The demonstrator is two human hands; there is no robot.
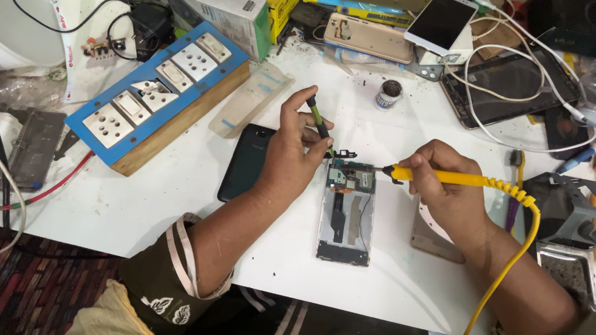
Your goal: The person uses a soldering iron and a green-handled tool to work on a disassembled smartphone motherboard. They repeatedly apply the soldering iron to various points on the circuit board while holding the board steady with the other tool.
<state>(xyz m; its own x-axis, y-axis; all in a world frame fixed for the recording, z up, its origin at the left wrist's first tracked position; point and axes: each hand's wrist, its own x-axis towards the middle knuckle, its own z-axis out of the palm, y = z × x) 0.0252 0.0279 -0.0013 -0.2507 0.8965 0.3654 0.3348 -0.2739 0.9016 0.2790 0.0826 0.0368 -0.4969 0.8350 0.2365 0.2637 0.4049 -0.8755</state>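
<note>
— What do we count on the white table (184,184)?

— One opened phone (348,210), lying between our hands. Our left hand (292,152) pinches one pair of tweezers (320,123); our right hand (445,188) grips one yellow soldering iron (446,178).

— Containers?

— One small round tin (389,93); contents unclear.

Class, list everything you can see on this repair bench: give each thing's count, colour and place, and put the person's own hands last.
opened phone: one, silver frame with its board bare, centre of the table
soldering iron: one, yellow with a coiled yellow cord, tip at the top of the opened phone
tweezers: one, black and green, above the opened phone
black phone: one, left of the opened phone
socket board: one, blue with white sockets on wood, left
small pot: one, white, behind the hands
white phone: one, far edge
table: one, white
left hand: holds the tweezers
right hand: holds the soldering iron
</note>
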